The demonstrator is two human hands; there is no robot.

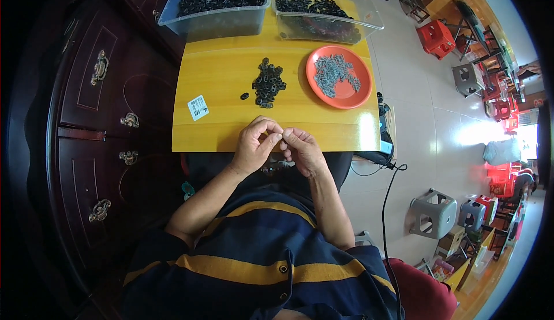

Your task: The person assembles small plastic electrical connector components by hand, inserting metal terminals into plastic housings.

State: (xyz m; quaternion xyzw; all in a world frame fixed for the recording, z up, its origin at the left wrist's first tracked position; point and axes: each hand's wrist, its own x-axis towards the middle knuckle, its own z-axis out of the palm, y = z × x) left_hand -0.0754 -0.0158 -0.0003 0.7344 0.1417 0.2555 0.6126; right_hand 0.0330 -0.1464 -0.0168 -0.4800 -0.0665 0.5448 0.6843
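Over the table's near edge, my left hand (pixel 254 145) and my right hand (pixel 304 150) meet with thumbs and fingers pinched together. Whatever is between the fingertips is too small to make out. Just beyond them lies a loose pile of small black oval parts (pixel 268 83), with a single black part (pixel 244 96) off to its left. A round orange-red plate (pixel 346 102) to the right of the pile carries a heap of small grey pin-like pieces (pixel 333 73). None of these things touches my hands.
A translucent tub (pixel 222 24) and a clear tub (pixel 323 31) of black parts stand at the yellow table's (pixel 208 77) far side. A white label card (pixel 198 107) lies left. Dark cabinets (pixel 109 89) rise on the left; a black cable (pixel 385 216) and grey stool (pixel 434 213) are right.
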